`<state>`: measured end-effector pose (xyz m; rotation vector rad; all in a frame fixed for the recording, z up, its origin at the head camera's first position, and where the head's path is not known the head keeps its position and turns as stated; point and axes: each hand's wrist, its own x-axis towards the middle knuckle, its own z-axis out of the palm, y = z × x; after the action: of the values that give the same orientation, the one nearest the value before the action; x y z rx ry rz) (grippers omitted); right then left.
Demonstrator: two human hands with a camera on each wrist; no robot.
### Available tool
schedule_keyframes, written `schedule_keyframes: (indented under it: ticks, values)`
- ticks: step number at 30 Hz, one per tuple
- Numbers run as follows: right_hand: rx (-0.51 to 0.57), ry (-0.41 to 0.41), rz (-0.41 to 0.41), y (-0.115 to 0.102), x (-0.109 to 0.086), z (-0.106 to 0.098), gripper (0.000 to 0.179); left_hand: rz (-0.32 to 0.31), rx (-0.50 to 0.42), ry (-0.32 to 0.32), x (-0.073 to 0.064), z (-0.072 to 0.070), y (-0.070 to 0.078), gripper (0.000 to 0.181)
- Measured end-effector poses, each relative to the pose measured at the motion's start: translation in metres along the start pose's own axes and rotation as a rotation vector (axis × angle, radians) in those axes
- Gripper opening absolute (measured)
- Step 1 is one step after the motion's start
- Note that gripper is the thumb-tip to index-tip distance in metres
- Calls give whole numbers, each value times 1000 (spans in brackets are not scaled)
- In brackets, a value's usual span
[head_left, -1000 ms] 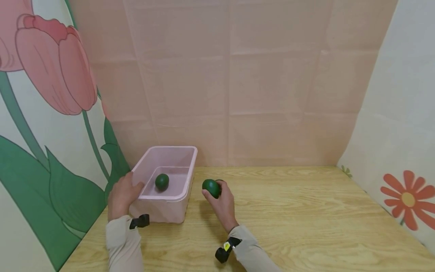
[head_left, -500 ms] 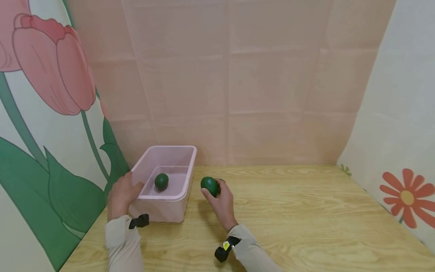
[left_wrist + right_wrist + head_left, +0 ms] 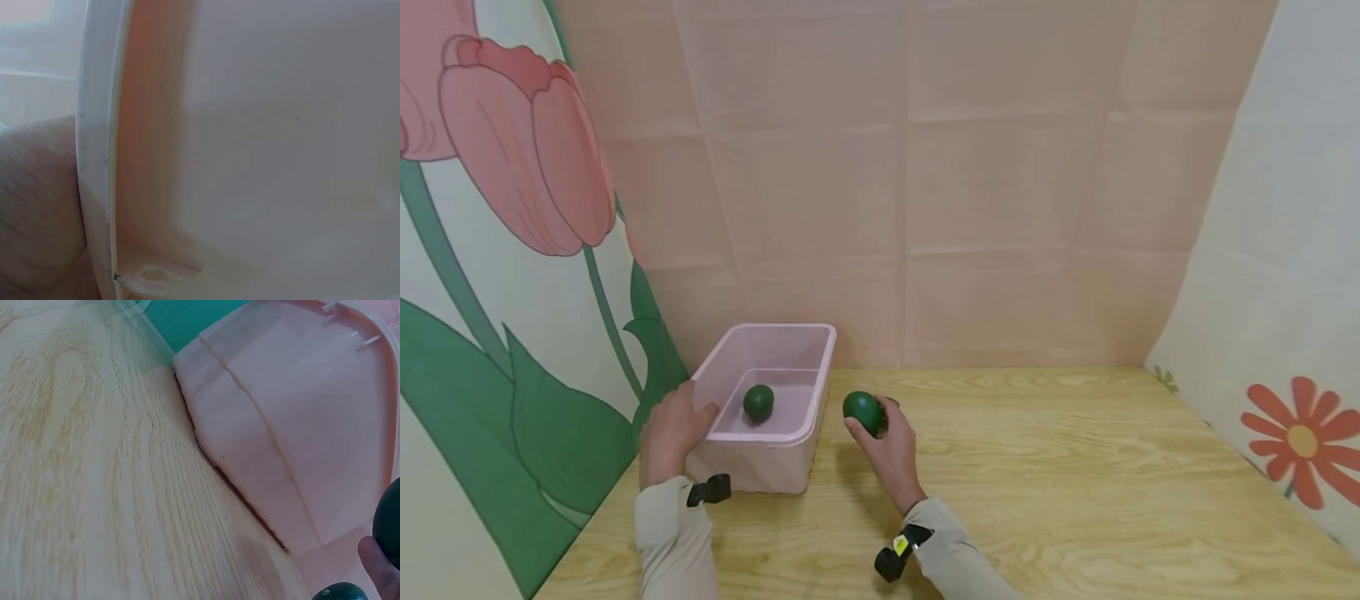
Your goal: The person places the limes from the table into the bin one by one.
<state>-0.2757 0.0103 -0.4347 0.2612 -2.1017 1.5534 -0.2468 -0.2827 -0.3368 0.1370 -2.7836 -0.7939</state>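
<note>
My left hand (image 3: 673, 429) grips the near left corner of a pale pink plastic bin (image 3: 752, 462), thumb over its rim. One dark green avocado (image 3: 758, 403) lies on the bin's floor. To the right of the bin, my right hand (image 3: 891, 454) holds another dark green avocado (image 3: 862, 412) above the table, between thumb and fingers. Part of a further dark green round thing (image 3: 340, 592) shows at the bottom of the right wrist view, beside that avocado; the hand mostly hides it in the head view. Close up in the left wrist view is the bin's outer wall (image 3: 281, 144).
The wood-grain table (image 3: 1037, 483) runs under both forearms and out to the right. A pinkish backdrop (image 3: 925, 208) stands behind it, with flower-printed panels on the left and right. Each wrist wears a black strapped camera (image 3: 891, 562).
The avocado in my right hand has shifted slightly left, towards the bin. My left hand, the bin and the avocado inside have stayed in place.
</note>
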Motion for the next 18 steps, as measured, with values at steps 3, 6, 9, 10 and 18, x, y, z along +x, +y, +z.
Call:
schedule_keyframes:
  ticks: [3, 6, 9, 10, 18]
  values:
    - [2, -3, 4, -2, 0, 0, 58, 5, 2, 4, 0, 0, 0, 54]
    - [4, -5, 11, -3, 0, 0, 58, 10, 4, 7, 0, 0, 0, 54]
    - [4, -4, 10, -4, -1, 0, 57, 11, 3, 9, 0, 0, -1, 54]
    - [5, -3, 8, -4, -1, 0, 57, 12, 3, 10, 0, 0, -1, 54]
    - [7, -11, -5, -3, -1, 0, 57, 15, 7, 13, 0, 0, -1, 53]
